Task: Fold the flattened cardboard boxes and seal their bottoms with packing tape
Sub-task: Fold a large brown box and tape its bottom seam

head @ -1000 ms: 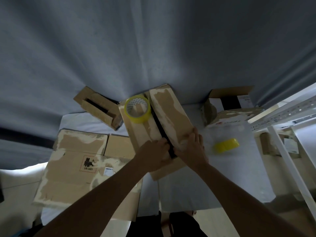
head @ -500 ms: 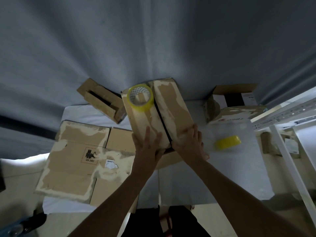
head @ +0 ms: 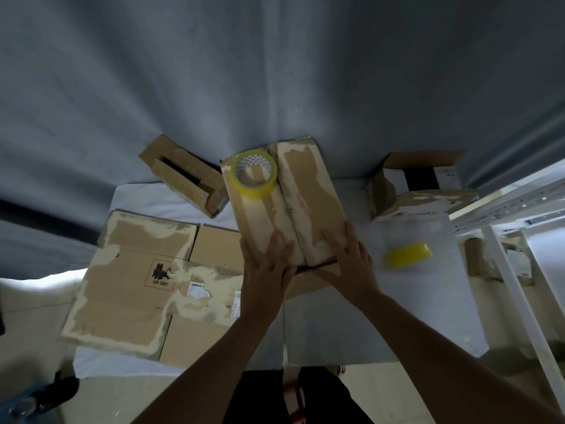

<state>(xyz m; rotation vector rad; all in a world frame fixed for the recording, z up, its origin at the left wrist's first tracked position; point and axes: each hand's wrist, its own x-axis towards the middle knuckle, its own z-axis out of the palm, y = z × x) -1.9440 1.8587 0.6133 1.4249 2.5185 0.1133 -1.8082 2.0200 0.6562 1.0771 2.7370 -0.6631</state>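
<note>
Head view of a work table [head: 351,332] covered with a pale sheet, set against a grey draped curtain [head: 275,71] that fills the background. At centre, a folded cardboard box [head: 308,194] stands bottom-up with its two flaps closed along a central seam. The left hand [head: 266,270] lies flat with straight fingers on the near end of the left flap; the right hand [head: 348,258] presses the near end of the right flap, fingers extended, neither hand curled round anything. A roll of yellow packing tape [head: 253,174] rests on the left flap, beyond the left hand's fingertips. Left of the left hand lie flattened cardboard boxes [head: 131,280], one printed "UN 3481"; beyond them stands a small folded box [head: 186,175]. Right of the right hand lies a second yellow tape roll [head: 408,254], with an open box [head: 419,185] beyond it and a white metal rack [head: 516,270] at the table's right edge
</note>
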